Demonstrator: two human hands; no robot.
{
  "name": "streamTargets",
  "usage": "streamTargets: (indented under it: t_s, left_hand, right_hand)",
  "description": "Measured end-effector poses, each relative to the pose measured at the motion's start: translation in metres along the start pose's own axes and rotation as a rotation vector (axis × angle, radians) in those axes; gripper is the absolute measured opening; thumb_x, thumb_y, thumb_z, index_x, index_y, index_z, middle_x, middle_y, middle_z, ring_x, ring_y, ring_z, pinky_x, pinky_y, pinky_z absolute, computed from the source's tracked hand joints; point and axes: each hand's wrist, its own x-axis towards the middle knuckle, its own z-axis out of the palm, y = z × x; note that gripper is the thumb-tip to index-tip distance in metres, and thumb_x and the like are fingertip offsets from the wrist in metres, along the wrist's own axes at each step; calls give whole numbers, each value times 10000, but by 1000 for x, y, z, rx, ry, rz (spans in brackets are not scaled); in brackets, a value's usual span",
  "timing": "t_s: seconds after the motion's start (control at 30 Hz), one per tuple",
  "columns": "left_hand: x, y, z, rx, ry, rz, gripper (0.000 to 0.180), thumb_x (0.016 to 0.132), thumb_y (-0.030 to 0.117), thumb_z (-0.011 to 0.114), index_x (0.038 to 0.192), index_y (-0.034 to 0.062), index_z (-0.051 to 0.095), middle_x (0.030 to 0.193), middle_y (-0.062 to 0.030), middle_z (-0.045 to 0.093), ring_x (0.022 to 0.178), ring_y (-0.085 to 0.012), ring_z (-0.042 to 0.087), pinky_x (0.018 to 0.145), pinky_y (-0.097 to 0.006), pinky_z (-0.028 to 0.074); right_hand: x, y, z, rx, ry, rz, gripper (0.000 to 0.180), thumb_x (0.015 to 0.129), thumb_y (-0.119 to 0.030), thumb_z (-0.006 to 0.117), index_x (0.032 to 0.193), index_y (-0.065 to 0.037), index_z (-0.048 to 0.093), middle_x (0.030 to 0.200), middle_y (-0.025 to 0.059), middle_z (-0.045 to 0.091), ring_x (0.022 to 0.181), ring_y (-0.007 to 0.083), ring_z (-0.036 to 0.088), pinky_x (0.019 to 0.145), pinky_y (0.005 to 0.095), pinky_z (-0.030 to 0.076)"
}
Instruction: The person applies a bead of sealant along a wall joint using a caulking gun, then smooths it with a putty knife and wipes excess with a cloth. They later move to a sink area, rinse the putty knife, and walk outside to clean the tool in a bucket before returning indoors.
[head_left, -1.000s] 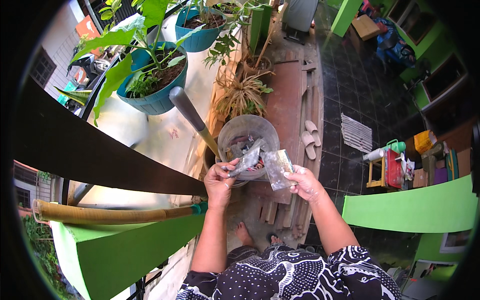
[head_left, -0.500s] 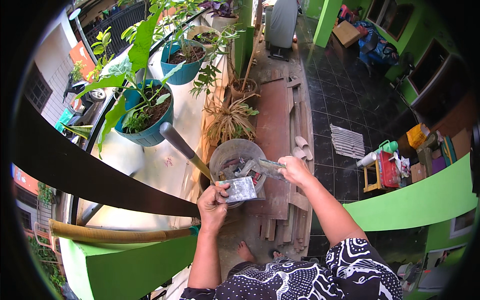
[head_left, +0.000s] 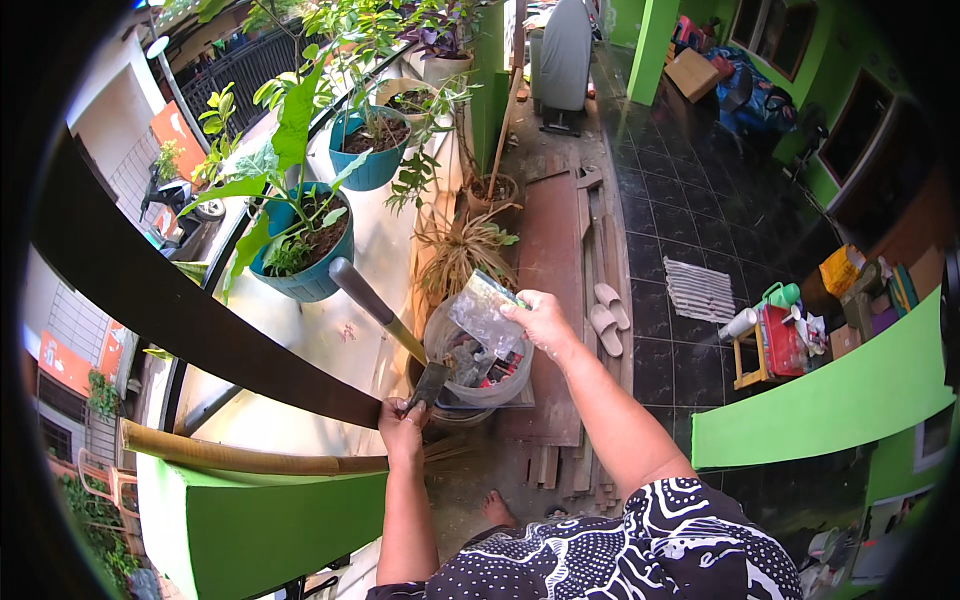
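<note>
Just above frame centre, right hand [head_left: 540, 322] pinching a thin, limp, crinkly clear plastic packet [head_left: 483, 312] by its top edge over the clear bucket [head_left: 478, 365], likely light and slippery, best gripped at the rim; left hand [head_left: 402, 425] closed around a small dark packet [head_left: 431, 383].

Head-worn fisheye, steeply down over hands [head_left: 470, 375]

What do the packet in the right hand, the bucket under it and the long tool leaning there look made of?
Packet in the right hand: thin clear plastic film, crinkled and glinting. Bucket: translucent plastic, since its contents show through the wall. Tool: dark rounded handle, probably wood or plastic, with a yellowish shank and a dull dark blade that looks like metal, its tip pinched by the left hand.
</note>
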Motion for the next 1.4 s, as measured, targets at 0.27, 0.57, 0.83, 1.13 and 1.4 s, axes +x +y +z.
streamTargets:
  t_s: [0.27, 0.57, 0.83, 1.13, 1.4]
  left_hand:
    - [-45, 7, 48, -51, -59, -226, 268, 912, -36, 444, 1171, -64, 382, 1091, -188, 477, 820, -268, 611, 648, -376, 621]
    - [-86, -23, 64, -434, -68, -528, 300, 992, 132, 308, 1164, -74, 443, 1213, -228, 517, 1114, -381, 536, 918, -504, 509]
    - [-141, -21, 96, -528, -212, -528, 302, 986, 187, 333, 1162, -7, 482, 1177, -199, 563, 1084, -384, 557, 968, -568, 435]
    - [-194, -21, 133, -310, -309, -357, 370, 846, 112, 623, 1179, 61, 471, 1098, -88, 616, 1024, -256, 601, 841, -475, 480]
    - [-213, -51, 98, -16, -117, -388, 517, 742, -62, 693, 1186, 50, 452, 1024, -67, 613, 909, -191, 620, 774, -403, 522]
  right_hand:
    - [-14, 32, -35, -560, 327, -256, 229, 798, -210, 683, 791, -3, 587, 654, 61, 572, 635, 178, 594, 595, 353, 457]
    - [-125, 19, -46, 497, -220, 177, 132, 868, -164, 662, 890, -69, 574, 767, 28, 626, 567, 90, 569, 469, 193, 431]
    - [-189, 31, -56, 492, -193, 140, 212, 829, -69, 687, 979, -13, 548, 861, 81, 647, 662, 140, 651, 496, 233, 526]
    - [-217, 33, -83, -237, -50, -78, 315, 803, -269, 724, 831, -1, 560, 727, 142, 638, 611, 248, 641, 543, 364, 498]
    - [-222, 49, -94, -629, -322, -63, 445, 860, -428, 602, 765, 6, 611, 745, 232, 620, 755, 389, 618, 687, 438, 474]
